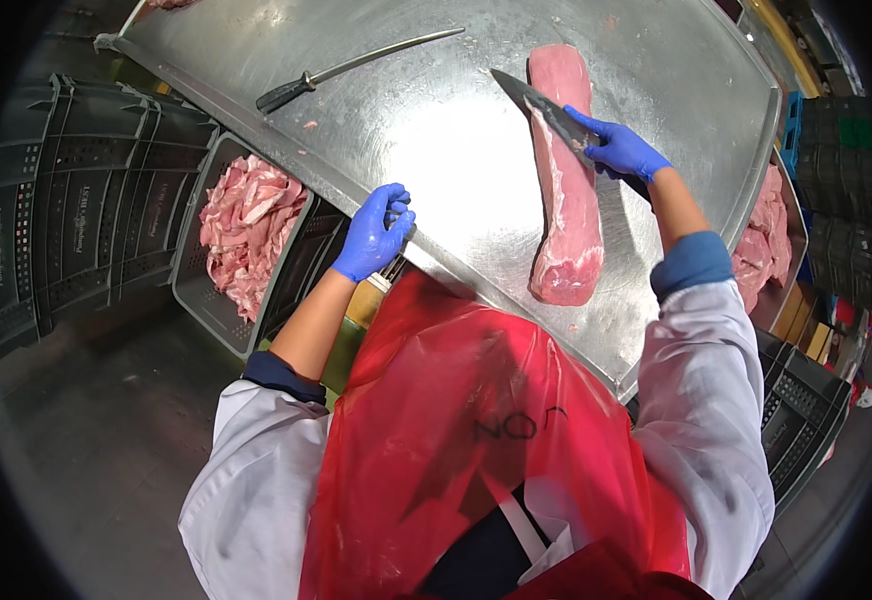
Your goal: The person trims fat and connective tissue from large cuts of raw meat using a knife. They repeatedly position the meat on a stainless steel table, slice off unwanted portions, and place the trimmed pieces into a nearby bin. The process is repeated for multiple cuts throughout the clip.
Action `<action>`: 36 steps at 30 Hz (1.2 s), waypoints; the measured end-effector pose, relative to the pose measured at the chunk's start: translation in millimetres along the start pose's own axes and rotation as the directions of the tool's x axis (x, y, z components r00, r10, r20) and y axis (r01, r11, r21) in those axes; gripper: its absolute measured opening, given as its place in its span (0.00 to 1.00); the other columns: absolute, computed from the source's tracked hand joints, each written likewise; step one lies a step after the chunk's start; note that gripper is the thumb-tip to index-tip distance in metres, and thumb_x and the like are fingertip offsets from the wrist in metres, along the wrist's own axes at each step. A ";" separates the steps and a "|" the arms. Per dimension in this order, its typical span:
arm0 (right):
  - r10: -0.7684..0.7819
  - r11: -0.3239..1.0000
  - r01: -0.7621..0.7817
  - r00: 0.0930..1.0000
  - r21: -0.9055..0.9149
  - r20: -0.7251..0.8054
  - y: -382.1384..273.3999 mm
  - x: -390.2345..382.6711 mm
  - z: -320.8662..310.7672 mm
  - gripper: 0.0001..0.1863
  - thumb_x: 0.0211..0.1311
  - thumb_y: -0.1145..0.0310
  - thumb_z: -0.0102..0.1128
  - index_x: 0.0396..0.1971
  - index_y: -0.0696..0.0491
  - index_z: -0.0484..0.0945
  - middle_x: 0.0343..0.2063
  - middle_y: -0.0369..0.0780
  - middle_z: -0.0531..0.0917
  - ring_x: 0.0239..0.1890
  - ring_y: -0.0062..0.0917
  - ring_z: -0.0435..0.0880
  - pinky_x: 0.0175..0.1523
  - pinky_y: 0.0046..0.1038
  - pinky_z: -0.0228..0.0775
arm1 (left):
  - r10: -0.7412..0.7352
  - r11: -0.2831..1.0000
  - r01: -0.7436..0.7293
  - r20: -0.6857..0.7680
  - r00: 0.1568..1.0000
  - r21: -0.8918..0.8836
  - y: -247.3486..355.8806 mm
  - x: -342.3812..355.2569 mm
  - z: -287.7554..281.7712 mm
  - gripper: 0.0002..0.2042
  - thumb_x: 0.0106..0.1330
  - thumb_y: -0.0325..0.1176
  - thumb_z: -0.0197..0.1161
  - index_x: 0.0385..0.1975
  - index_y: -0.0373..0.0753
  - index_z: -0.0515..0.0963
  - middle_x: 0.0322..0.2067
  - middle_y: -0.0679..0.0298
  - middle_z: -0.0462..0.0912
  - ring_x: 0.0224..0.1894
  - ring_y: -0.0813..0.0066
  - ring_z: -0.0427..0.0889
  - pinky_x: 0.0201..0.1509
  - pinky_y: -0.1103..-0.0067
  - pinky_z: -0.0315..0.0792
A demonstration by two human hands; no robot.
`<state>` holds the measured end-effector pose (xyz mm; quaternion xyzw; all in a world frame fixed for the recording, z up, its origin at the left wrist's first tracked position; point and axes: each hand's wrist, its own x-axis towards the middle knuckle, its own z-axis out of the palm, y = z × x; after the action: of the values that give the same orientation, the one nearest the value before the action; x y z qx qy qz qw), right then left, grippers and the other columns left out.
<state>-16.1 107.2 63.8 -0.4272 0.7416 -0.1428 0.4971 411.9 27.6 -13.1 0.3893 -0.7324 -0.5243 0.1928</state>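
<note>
Your blue-gloved right hand (624, 150) is gripping a pointed grey steel knife (546, 108) across a long pink meat loin (568, 215), lying right of your half-open, empty blue-gloved left hand (376, 234). Probably heavy, soft, slippery: cradle both ends.

The shiny grey metal counter (676, 100) reflects white light (456, 150); at left are black perforated plastic crates (86, 190) and dark grey floor (106, 440).
</note>
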 end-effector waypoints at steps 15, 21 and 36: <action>0.191 0.981 -0.193 0.966 -0.001 0.172 46.2 -140.8 -18.8 0.39 0.64 0.76 0.57 0.71 0.26 0.63 0.25 0.31 0.76 0.24 0.13 0.72 0.28 0.20 0.67 | 0.122 0.985 -0.135 -0.127 0.984 -0.104 46.8 71.0 46.8 0.16 0.62 0.26 0.67 0.49 0.34 0.74 0.29 0.68 0.74 0.30 0.82 0.72 0.37 0.81 0.72; 0.132 0.914 -0.152 0.988 0.376 0.079 123.3 -205.5 -46.1 0.43 0.54 0.82 0.56 0.73 0.42 0.61 0.47 0.35 0.83 0.22 0.09 0.73 0.27 0.17 0.68 | 0.321 0.926 -0.313 -0.002 0.947 0.212 108.3 124.0 170.0 0.14 0.63 0.34 0.64 0.47 0.40 0.76 0.34 0.54 0.82 0.35 0.58 0.84 0.39 0.71 0.77; -0.139 0.957 0.063 0.957 0.284 0.255 50.1 -31.8 1.9 0.41 0.58 0.77 0.54 0.72 0.31 0.61 0.28 0.38 0.83 0.25 0.18 0.79 0.32 0.22 0.75 | 0.139 0.977 -0.137 -0.006 0.990 0.164 94.8 149.7 160.3 0.08 0.67 0.33 0.62 0.31 0.33 0.78 0.18 0.63 0.78 0.21 0.80 0.74 0.28 0.75 0.71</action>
<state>-34.7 162.1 50.6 -0.4080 0.6166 -0.2089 0.6401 173.0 25.1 -5.2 0.3566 -0.7964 -0.4445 0.2026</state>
